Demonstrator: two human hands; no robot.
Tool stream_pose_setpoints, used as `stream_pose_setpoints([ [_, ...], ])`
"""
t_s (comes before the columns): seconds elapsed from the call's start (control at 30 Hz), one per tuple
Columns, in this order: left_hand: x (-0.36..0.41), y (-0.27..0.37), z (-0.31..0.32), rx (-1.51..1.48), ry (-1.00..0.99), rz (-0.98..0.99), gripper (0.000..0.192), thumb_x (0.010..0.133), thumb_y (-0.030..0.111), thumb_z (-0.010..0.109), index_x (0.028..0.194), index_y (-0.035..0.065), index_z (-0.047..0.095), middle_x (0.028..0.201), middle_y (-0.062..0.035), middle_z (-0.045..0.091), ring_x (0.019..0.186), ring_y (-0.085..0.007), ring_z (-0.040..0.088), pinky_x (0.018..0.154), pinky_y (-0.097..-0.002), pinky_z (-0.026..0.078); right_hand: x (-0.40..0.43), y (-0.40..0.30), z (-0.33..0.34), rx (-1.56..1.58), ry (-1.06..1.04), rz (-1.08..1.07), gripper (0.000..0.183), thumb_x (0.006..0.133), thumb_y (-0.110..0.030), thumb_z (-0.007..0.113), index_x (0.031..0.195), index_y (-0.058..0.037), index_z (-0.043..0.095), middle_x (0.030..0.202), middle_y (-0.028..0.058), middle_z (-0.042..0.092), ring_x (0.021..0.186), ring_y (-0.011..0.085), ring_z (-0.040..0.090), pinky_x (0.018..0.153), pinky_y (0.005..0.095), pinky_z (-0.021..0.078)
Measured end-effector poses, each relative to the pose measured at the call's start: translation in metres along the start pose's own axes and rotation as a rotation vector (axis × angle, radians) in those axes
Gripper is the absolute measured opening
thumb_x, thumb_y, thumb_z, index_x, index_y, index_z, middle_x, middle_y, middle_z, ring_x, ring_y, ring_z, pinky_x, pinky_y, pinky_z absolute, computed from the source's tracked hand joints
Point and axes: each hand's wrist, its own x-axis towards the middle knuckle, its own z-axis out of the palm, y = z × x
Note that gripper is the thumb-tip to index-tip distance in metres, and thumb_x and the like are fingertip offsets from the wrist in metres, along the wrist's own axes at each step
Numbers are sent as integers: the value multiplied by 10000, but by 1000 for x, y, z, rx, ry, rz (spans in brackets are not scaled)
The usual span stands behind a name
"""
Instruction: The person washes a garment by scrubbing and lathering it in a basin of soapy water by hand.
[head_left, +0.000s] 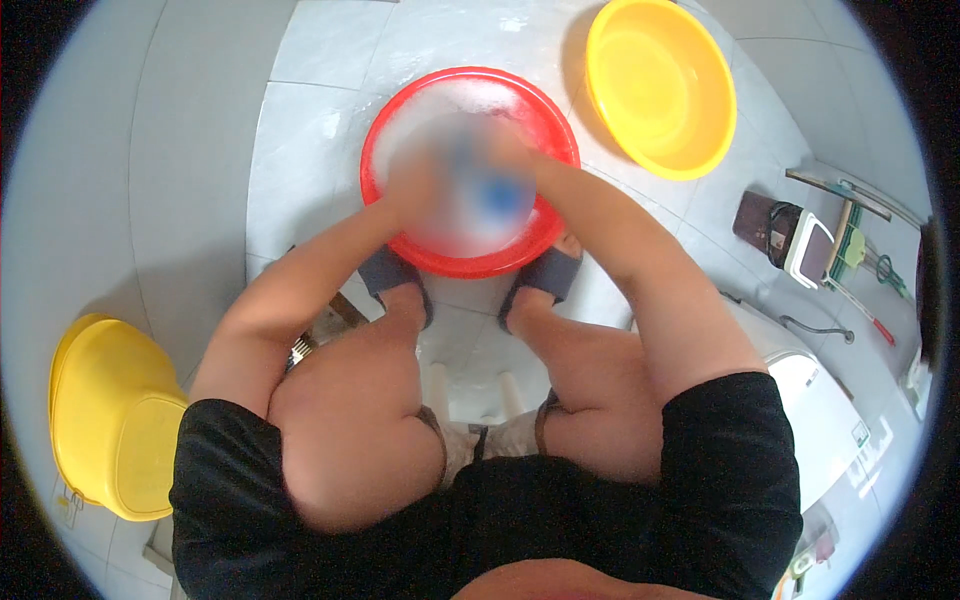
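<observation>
A round red plastic basin (571, 154) stands on the tiled floor between my slippered feet, with white suds (480, 94) inside. Both my hands are over or in the basin, where a round blur covers them. My left hand (416, 184) is at the basin's left side, and my right hand (514, 150) reaches in from the right. Between them the blur shows a whitish and blue thing (499, 196) whose kind I cannot tell. Whether either hand grips it is hidden by the blur.
A yellow plastic basin (652, 90) rests on the floor at the upper right. Another yellow plastic tub (112, 420) is at the far left. A dark bin with a white rim (806, 247) and a rack of tools stand at the right, near a white appliance (802, 420).
</observation>
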Motion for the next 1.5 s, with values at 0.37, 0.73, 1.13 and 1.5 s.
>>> stream_pose_setpoints([
  [0.37, 28, 4, -26, -89, -566, -402, 892, 644, 148, 829, 1452, 53, 463, 1304, -274, 620, 1233, -385, 607, 1055, -435, 490, -88, -78, -16, -639, -150, -33, 1312, 580, -471, 940, 1613, -142, 200, 1643, 179, 248, 1466, 422, 325, 1093, 654, 370],
  [0.73, 12, 61, -41, 316, -363, 69, 1174, 514, 288, 952, 1532, 153, 383, 1526, -245, 377, 1433, -502, 302, 1167, -661, 212, -66, -23, 6, -838, -77, -103, 745, 838, -211, 716, 1521, -141, 428, 1514, 170, 455, 1375, 364, 448, 1015, 626, 416],
  [1.13, 80, -11, 12, 147, -382, -141, 391, 765, 247, 759, 1095, 45, 696, 1119, -210, 710, 1040, -340, 696, 940, -469, 531, -28, -51, -11, -640, -154, 193, 415, 782, -262, 712, 1164, -101, 735, 1125, 169, 735, 1102, 299, 699, 948, 426, 553],
  [1.5, 26, 33, -44, 360, -223, -24, 1035, 658, 190, 838, 1556, 164, 324, 1563, -204, 365, 1402, -432, 417, 1108, -584, 371, -70, -54, -16, -565, -10, -121, 1111, 618, -425, 926, 1519, -77, 377, 1600, 195, 320, 1408, 382, 425, 1070, 538, 450],
])
